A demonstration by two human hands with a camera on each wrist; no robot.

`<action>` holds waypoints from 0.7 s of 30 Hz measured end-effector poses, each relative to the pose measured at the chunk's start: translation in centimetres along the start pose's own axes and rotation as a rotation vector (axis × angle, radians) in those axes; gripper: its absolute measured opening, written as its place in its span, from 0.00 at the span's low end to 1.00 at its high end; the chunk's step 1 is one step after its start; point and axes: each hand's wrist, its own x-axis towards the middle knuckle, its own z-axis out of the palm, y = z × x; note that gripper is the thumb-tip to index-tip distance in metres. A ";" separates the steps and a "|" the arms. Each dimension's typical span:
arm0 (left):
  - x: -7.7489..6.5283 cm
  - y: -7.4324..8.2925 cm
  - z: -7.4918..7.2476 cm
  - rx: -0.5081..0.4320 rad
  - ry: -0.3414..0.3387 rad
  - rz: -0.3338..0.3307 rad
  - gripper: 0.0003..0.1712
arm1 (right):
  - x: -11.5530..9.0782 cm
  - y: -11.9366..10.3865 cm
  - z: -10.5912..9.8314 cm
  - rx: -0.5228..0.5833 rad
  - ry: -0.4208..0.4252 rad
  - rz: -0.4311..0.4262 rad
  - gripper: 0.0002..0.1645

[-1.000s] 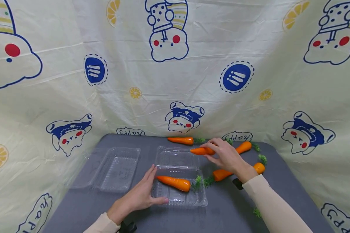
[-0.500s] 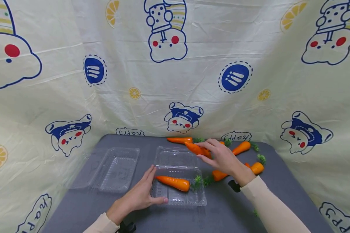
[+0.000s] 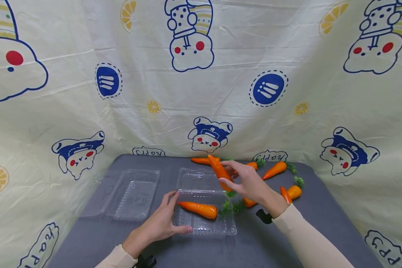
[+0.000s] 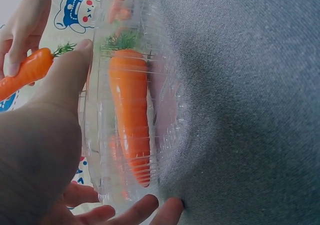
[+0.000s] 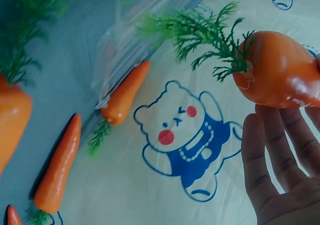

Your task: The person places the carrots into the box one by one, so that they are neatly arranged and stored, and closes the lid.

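In the head view my left hand [image 3: 160,222] rests against the left end of a clear hinged plastic box [image 3: 209,227], thumb along its near rim and fingers at the left side. Inside the box lies an orange carrot [image 3: 199,210] with its green top to the right; the left wrist view shows this carrot [image 4: 131,100] through the wall. My right hand [image 3: 249,182] holds another carrot [image 3: 218,168] above the raised lid, thick end low and tip pointing up and away. Its leafy top [image 5: 200,37] shows in the right wrist view.
A second clear hinged box [image 3: 135,197] stands on the left of the grey table [image 3: 97,234]. Several carrots lie around the right and back: one carrot [image 3: 199,160] behind the lid, one carrot [image 3: 275,169] at back right. A printed cloth [image 3: 137,82] hangs behind.
The carrot in my right hand has moved leftward and swung from nearly level to steeply tilted, tip upward. My left hand stays at the box with only a slight bend in the fingers.
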 end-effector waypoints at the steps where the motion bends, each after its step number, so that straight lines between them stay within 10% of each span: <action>1: 0.0 0.0 0.0 0.004 0.006 0.006 0.77 | 0.0 -0.1 0.1 0.010 0.003 -0.005 0.34; 21: 0.2 -0.1 0.1 0.018 0.004 -0.024 0.77 | 0.5 -3.5 2.4 0.191 -0.114 0.066 0.31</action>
